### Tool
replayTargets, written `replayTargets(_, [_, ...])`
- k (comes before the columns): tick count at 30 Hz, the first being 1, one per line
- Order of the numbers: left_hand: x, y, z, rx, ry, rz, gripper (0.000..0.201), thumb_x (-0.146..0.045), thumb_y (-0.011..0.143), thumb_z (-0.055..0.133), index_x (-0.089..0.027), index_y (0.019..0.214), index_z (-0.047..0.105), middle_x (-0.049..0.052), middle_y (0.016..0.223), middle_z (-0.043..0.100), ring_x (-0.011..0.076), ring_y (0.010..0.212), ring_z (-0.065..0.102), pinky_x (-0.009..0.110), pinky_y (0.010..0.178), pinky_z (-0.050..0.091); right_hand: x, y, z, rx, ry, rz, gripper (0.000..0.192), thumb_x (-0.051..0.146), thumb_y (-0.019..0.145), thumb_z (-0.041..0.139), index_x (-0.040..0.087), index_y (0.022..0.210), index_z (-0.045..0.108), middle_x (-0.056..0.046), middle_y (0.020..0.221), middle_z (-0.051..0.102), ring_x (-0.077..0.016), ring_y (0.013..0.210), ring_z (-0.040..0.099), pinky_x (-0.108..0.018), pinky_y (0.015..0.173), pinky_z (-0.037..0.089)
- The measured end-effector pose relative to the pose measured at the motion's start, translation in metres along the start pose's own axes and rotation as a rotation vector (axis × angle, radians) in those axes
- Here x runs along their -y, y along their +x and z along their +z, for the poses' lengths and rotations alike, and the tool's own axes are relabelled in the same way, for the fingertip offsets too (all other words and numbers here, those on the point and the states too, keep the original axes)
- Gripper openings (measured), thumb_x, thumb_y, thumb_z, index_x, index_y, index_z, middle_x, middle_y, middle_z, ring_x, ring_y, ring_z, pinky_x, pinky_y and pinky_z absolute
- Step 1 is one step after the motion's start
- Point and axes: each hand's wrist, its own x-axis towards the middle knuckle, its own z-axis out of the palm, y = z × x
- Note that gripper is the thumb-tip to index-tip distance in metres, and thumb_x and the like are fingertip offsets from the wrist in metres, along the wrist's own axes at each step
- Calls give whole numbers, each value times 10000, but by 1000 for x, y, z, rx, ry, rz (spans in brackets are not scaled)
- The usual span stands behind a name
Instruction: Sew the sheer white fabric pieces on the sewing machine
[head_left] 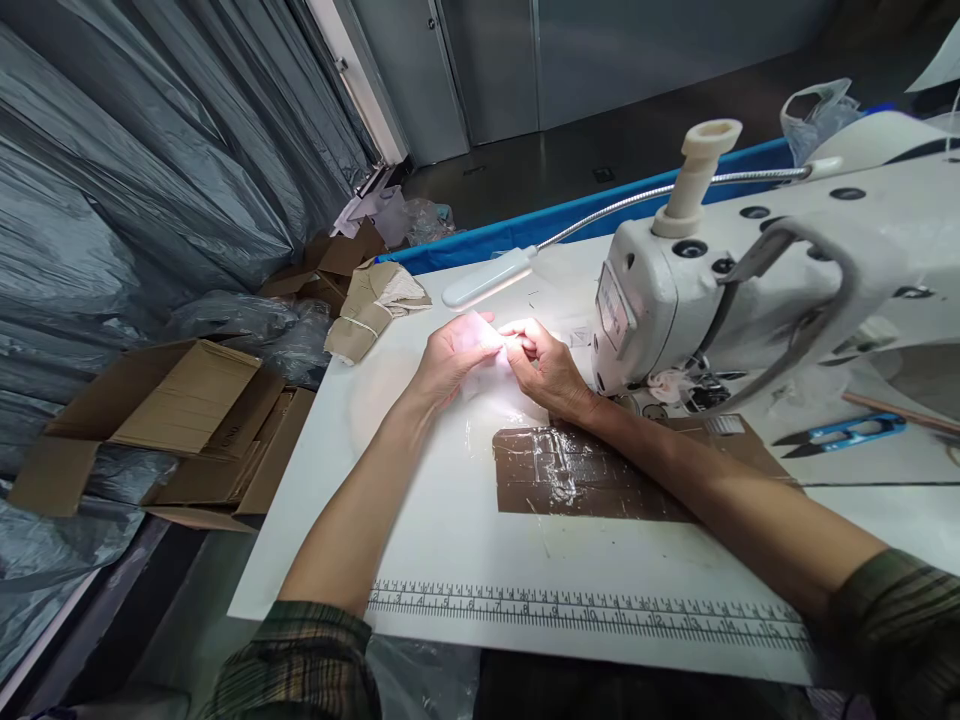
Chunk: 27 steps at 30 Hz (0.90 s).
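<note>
Under the bright lamp, both of my hands meet over a piece of pale pinkish-white fabric (487, 379). My left hand (452, 358) grips it, thumb on top, with part of the cloth rising past the fingers. Thumb and fingers of my right hand (546, 366) pinch the fabric's edge close to my left thumb tip. Glare washes out the fine detail there. Just right of my right hand stands the white sewing machine head (645, 300). A brown board covered in shiny tape (592, 475) lies beneath my right forearm.
A lamp (487, 280) on a bendable neck hangs above my hands. Blue thread snips (844, 434) lie at the right. A ruler strip (585, 612) runs along the table's front edge. Tied beige cloth (367, 320) sits at the left corner; open cardboard boxes (187, 400) stand beyond.
</note>
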Motion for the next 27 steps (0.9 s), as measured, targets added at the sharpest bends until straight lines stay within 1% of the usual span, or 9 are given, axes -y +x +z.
replayTargets(4, [-2, -1, 0, 4, 44, 6, 595, -263, 641, 830, -127, 1185, 628, 62, 908, 697, 184, 818, 656, 260, 697, 516, 1, 0, -1, 6, 6, -15, 131, 279, 887, 481, 193, 949, 559, 36, 639, 550, -130, 580, 532, -256, 571, 399])
replayTargets(9, [-9, -1, -1, -14, 128, 26, 558, -240, 636, 822, -120, 1151, 642, 8, 760, 652, 133, 684, 607, 229, 622, 489, 5, -1, -2, -11, -57, -49, 81, 272, 868, 506, 204, 898, 537, 44, 603, 547, -126, 541, 516, -252, 550, 383])
replayTargets(12, [-15, -2, -3, -3, 181, 22, 565, -224, 625, 825, -107, 1147, 641, -4, 727, 643, 121, 652, 597, 221, 612, 479, 5, 0, -2, -27, -81, -65, 53, 263, 847, 530, 213, 834, 518, 39, 614, 560, -123, 542, 515, -249, 551, 388])
replayTargets(15, [-19, -4, -4, 33, 201, 5, 571, -222, 636, 818, -97, 1161, 632, 2, 732, 653, 122, 659, 610, 222, 624, 479, 4, 1, -3, -25, -55, -79, 72, 263, 841, 542, 217, 803, 502, 37, 629, 562, -119, 553, 520, -242, 550, 394])
replayTargets(18, [-22, -7, -4, 48, 207, -7, 544, -219, 651, 805, -96, 1153, 634, 1, 725, 651, 121, 661, 612, 221, 626, 476, 2, 1, -2, -6, -4, -76, 83, 269, 853, 530, 217, 800, 492, 38, 646, 562, -115, 563, 524, -236, 542, 395])
replayTargets(20, [-24, -9, -2, 34, 218, -17, 531, -209, 655, 799, -97, 1146, 634, -4, 715, 644, 116, 653, 606, 215, 618, 469, 2, 1, -2, -3, 3, -60, 91, 285, 860, 523, 217, 808, 491, 36, 651, 566, -115, 559, 523, -237, 530, 392])
replayTargets(22, [-26, -10, -1, 8, 232, -27, 518, -204, 659, 793, -98, 1140, 633, -8, 712, 639, 108, 642, 598, 208, 611, 465, 2, 1, -2, -30, -7, -61, 87, 299, 857, 528, 215, 848, 505, 32, 657, 576, -122, 561, 531, -244, 529, 402])
replayTargets(25, [-28, -10, -1, -25, 252, -27, 498, -197, 653, 787, -107, 1120, 638, -7, 742, 640, 102, 650, 598, 202, 616, 469, 1, 1, -2, -91, -71, -132, 102, 267, 826, 548, 208, 907, 531, 16, 701, 609, -136, 607, 557, -258, 574, 436])
replayTargets(27, [-29, -9, -1, -38, 267, -10, 501, -198, 642, 790, -116, 1113, 641, -7, 765, 642, 102, 660, 602, 202, 623, 474, 1, 1, -2, -109, -152, -193, 90, 236, 811, 556, 209, 896, 544, 13, 718, 614, -136, 625, 557, -261, 601, 441])
